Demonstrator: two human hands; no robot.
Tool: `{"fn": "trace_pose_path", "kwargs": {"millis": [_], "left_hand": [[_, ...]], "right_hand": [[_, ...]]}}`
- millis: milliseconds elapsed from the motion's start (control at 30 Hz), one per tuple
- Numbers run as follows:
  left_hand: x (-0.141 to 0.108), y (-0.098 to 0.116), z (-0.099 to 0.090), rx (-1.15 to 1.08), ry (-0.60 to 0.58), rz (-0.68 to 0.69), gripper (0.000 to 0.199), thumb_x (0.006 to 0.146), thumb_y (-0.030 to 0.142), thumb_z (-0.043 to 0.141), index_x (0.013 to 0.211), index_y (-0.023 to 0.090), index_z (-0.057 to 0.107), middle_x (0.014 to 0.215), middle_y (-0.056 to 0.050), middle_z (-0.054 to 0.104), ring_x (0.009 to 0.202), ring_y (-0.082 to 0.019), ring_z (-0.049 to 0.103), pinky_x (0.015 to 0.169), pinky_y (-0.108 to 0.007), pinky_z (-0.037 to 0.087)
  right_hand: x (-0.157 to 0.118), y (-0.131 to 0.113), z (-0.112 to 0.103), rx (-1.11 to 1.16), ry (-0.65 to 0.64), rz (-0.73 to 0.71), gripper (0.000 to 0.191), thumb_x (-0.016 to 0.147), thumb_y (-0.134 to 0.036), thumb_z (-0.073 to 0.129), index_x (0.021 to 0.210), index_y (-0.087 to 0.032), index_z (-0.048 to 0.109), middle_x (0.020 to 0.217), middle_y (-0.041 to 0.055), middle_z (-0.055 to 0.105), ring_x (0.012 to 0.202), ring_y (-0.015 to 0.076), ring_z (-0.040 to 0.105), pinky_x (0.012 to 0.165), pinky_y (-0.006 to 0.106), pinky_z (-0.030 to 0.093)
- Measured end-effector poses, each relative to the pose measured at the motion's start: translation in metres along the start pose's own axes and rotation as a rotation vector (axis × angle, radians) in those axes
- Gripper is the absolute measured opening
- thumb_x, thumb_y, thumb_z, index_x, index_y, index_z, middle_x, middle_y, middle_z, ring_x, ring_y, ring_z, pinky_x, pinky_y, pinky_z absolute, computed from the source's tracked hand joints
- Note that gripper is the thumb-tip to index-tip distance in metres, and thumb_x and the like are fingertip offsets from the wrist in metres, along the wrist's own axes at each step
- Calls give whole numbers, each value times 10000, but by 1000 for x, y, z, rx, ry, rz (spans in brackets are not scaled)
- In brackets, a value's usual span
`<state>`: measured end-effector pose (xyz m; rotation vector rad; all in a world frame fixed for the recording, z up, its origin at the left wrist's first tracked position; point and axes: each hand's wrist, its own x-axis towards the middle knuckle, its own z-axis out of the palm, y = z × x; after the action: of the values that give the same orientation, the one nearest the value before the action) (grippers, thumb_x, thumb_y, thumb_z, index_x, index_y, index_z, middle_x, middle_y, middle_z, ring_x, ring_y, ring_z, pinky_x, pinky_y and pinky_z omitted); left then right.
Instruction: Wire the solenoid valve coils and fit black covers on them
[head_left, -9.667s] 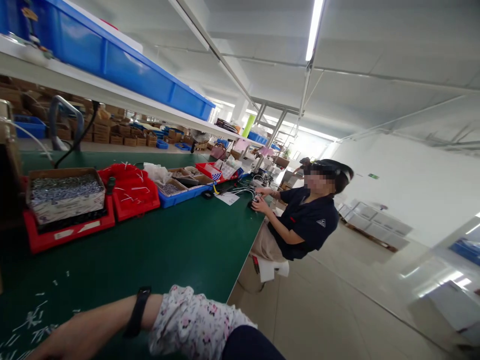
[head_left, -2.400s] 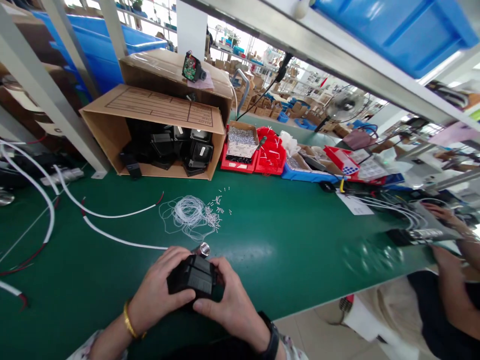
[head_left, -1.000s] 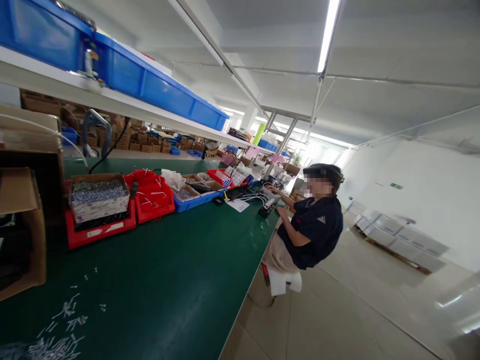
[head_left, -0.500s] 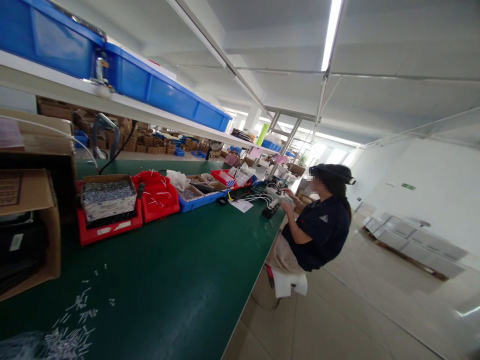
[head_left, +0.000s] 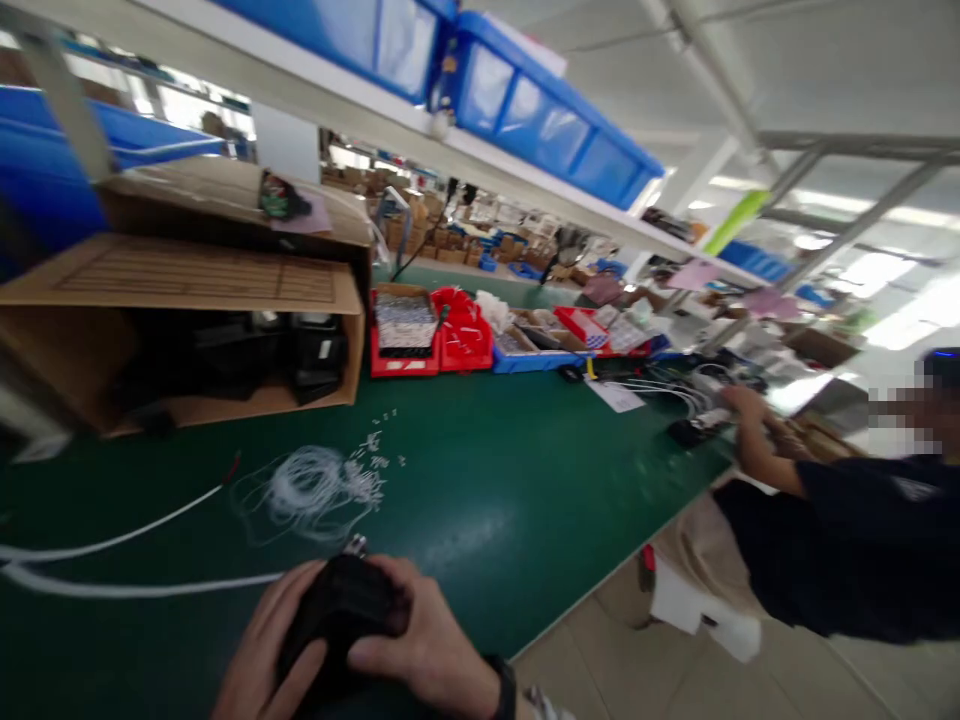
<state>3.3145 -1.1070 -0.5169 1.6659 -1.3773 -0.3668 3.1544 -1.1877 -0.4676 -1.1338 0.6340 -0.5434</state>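
Both my hands grip a black plastic device point(head_left: 345, 605) low in the view, over the near part of the green bench. My left hand point(head_left: 274, 640) wraps its left side. My right hand point(head_left: 427, 635), with a dark band at the wrist, holds its right side, thumb across the near face. A small metal fitting point(head_left: 355, 545) sticks up at the device's far end. A white cable point(head_left: 165, 587) runs from the left edge up to my left hand. Beyond the device lie a loose coil of clear thin tubing point(head_left: 307, 490) and a scatter of small white pieces point(head_left: 367, 475).
An open cardboard box point(head_left: 352, 345) with black parts inside stands at the left. Red bins point(head_left: 405, 367) and a blue tray point(head_left: 532, 362) line the bench's back. Overhead runs a shelf point(head_left: 360, 95) with blue crates. A co-worker point(head_left: 847, 540) sits at right, handling cabled parts.
The view has swung left and down. My two hands, the black device and the white cable have come into sight, and the co-worker now sits farther right in the picture.
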Motion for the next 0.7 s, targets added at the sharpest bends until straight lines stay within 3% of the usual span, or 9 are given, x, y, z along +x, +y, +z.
{"fn": "trace_pose_path", "kwargs": {"millis": [100, 233, 400, 700], "left_hand": [[-11, -4, -7, -44, -45, -69, 490, 863, 529, 381, 1228, 213, 461, 1245, -100, 539, 1169, -280, 487, 1007, -451, 408], [-7, 3, -8, -162, -1, -132, 524, 861, 565, 361, 1197, 181, 483, 1229, -117, 530, 1179, -272, 462, 1019, -432, 383], [-9, 7, -8, -215, 53, -158, 547, 852, 586, 361, 1197, 180, 484, 1227, -122, 519, 1184, -274, 440, 1034, -439, 342], [-17, 8, -17, -133, 8, -98, 518, 855, 568, 376, 1238, 228, 457, 1272, -107, 483, 1206, -294, 404, 1027, -462, 329]], "right_hand": [[0, -4, 7, -91, 5, -49, 636, 607, -434, 780, 1138, -172, 548, 1097, 75, 584, 1027, 241, 568, 883, 342, 461], [3, -1, 13, -262, 27, -90, 557, 685, -439, 712, 1145, -176, 541, 1067, 77, 568, 981, 222, 568, 838, 309, 476], [5, 3, 15, -320, 24, -98, 539, 689, -425, 701, 1135, -176, 530, 1053, 77, 565, 972, 222, 570, 821, 298, 486], [0, 2, 9, -509, 13, -144, 516, 693, -416, 707, 1126, -202, 524, 1026, 63, 550, 943, 214, 567, 788, 295, 502]]}}
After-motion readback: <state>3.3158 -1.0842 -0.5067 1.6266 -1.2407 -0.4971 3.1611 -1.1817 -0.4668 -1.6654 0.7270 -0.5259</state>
